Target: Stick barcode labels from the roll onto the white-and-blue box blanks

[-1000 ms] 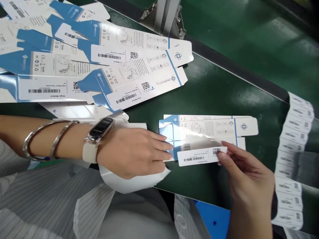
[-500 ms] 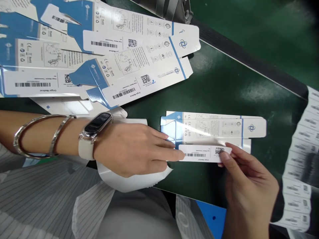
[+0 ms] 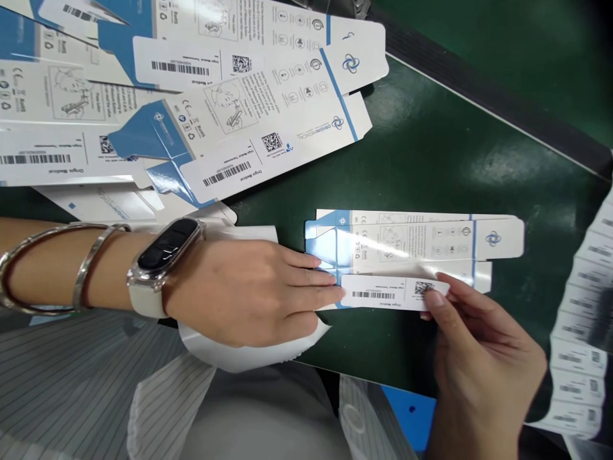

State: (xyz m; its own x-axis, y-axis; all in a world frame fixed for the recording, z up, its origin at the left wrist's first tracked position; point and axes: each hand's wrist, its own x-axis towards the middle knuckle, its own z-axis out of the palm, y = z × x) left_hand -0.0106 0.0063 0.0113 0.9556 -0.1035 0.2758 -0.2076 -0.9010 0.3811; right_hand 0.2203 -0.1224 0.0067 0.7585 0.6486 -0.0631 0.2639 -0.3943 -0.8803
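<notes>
A flat, unfolded white-and-blue carton [image 3: 383,246] lies on the dark green table. Along its lower edge runs a white barcode label [image 3: 371,293]. My right hand [image 3: 483,345] pinches the label's right end, at the QR code, between thumb and fingers. My left hand [image 3: 249,287] lies flat with fingers stretched out, the tips on the carton's blue left end beside the label's left edge. Under the left palm is a curled sheet of white paper [image 3: 225,351]. I cannot tell how much of the label touches the carton.
Several labelled flat cartons [image 3: 282,108] overlap at the upper left. A long strip of barcode labels [image 3: 579,358] hangs along the right edge. A dark rail [image 3: 479,96] crosses the table at the upper right. Something blue [image 3: 412,415] shows below the table edge.
My left fingertips have drawn back slightly left, off the label's left end. My right hand keeps its pinch on the label. The view has shifted a little.
</notes>
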